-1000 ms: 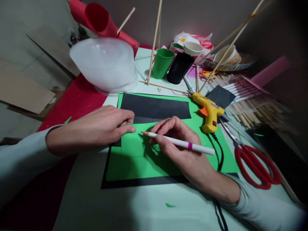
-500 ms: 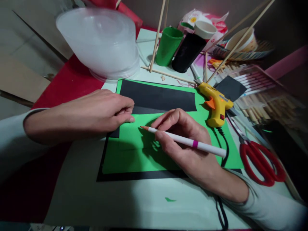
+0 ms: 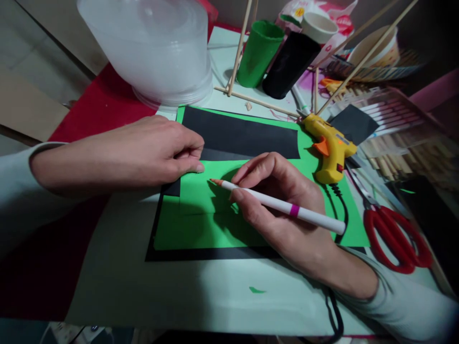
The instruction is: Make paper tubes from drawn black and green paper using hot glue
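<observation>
In the head view my right hand (image 3: 287, 210) grips a white felt-tip pen (image 3: 279, 204) with a purple band, its tip just over or on a green paper sheet (image 3: 201, 229); I cannot tell if it touches. My left hand (image 3: 154, 148) rests on the paper's left side, fingers curled and thumb tip near the green edge. Whatever lies inside its fingers is hidden. Beyond both hands a black paper strip (image 3: 244, 134) lies across the green sheet. A larger black sheet (image 3: 215, 253) shows below the green one.
A yellow glue gun (image 3: 332, 145) lies at the green sheet's right, its cord trailing down. Red-handled scissors (image 3: 398, 239) sit beside it. Behind stand a green cup (image 3: 260, 55), a black cylinder (image 3: 292, 67) and wooden sticks (image 3: 256, 102). Translucent plastic containers (image 3: 154, 48) stand at back left.
The whole view has shifted slightly, with the table things sitting a little higher and further right. Both hands keep nearly the same pose, and the pen stays in my right hand.
</observation>
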### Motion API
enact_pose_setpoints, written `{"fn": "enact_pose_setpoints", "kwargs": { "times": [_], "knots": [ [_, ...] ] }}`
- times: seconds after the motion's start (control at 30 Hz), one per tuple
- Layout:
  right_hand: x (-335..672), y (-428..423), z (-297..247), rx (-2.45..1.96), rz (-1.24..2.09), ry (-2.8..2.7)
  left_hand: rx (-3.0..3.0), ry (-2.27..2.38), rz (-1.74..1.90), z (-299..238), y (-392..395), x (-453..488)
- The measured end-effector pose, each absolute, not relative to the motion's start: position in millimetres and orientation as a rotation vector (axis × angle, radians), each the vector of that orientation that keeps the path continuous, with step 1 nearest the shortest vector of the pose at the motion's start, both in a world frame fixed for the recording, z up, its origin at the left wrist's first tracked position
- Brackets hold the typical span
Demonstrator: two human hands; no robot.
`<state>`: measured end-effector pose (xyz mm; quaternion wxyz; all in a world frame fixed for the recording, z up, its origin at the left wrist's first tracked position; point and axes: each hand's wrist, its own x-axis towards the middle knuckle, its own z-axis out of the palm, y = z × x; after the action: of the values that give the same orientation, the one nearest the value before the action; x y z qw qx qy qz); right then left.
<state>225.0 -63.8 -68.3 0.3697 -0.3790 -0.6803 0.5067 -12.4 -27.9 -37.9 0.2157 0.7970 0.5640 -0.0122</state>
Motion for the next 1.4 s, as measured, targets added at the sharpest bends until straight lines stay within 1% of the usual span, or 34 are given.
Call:
{"fn": "enact_pose_setpoints", "kwargs": {
  "times": [0.5, 0.77, 1.0, 1.4],
  "knots": [
    [227, -63, -66, -0.946, 1.249, -1.863, 2.260, 1.547, 0.012, -45, -29, -20],
    [223, -62, -63, -0.895, 1.080, -1.931, 2.258, 1.544, 0.009, -47, -27, -21],
    [224, -63, -61, -0.923, 1.111, -1.949, 2.235, 1.599, -0.075, -43, -27, -16],
    [224, -63, -63, -0.895, 1.069, -1.967, 2.282, 1.532, -0.024, -45, -27, -19]
  ]
}}
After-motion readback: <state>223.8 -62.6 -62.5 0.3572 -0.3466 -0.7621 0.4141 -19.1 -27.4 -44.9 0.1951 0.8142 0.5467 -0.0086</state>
